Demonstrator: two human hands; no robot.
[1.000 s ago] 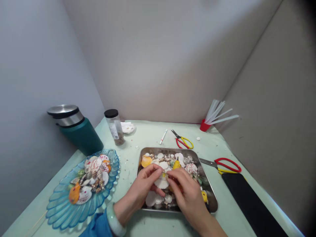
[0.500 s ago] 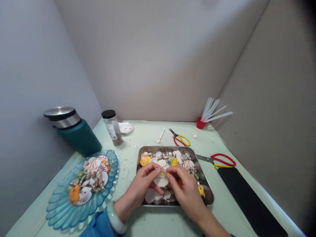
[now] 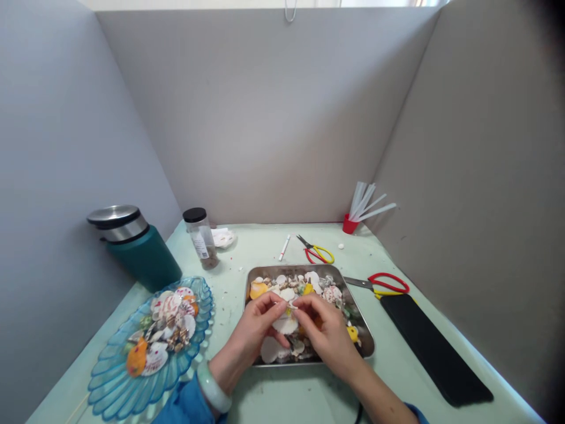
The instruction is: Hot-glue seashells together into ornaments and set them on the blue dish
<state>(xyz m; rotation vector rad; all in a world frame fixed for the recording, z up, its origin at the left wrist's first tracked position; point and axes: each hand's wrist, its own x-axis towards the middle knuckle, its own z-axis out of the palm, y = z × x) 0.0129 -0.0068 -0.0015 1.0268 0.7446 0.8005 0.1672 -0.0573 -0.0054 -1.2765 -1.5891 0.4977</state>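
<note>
My left hand (image 3: 256,321) and my right hand (image 3: 326,333) meet over a metal tray (image 3: 368,348) heaped with seashells. Thumb and forefinger of each are pinched close together on something small and pale, too fine to make out. A touch of yellow shows between the fingertips. Just below them is a white scallop shell (image 3: 286,325); I cannot tell whether it hangs from the fingers or lies in the tray. An orange shell (image 3: 258,288) and a yellow one (image 3: 352,334) lie in the tray, which the hands partly cover.
At left stand a blue glass dish (image 3: 119,391) of shells, a teal flask (image 3: 148,259) and a black-lidded jar (image 3: 202,238). Behind the tray lie a white marker (image 3: 285,247) and small scissors (image 3: 318,252). Larger scissors (image 3: 388,284), a black slab (image 3: 435,347) and a red cup (image 3: 350,225) of glue sticks are right.
My view has tilted up, so the partition's top edge and a hook now show. Both hands keep nearly the same pinch over the tray, with only slight finger movement.
</note>
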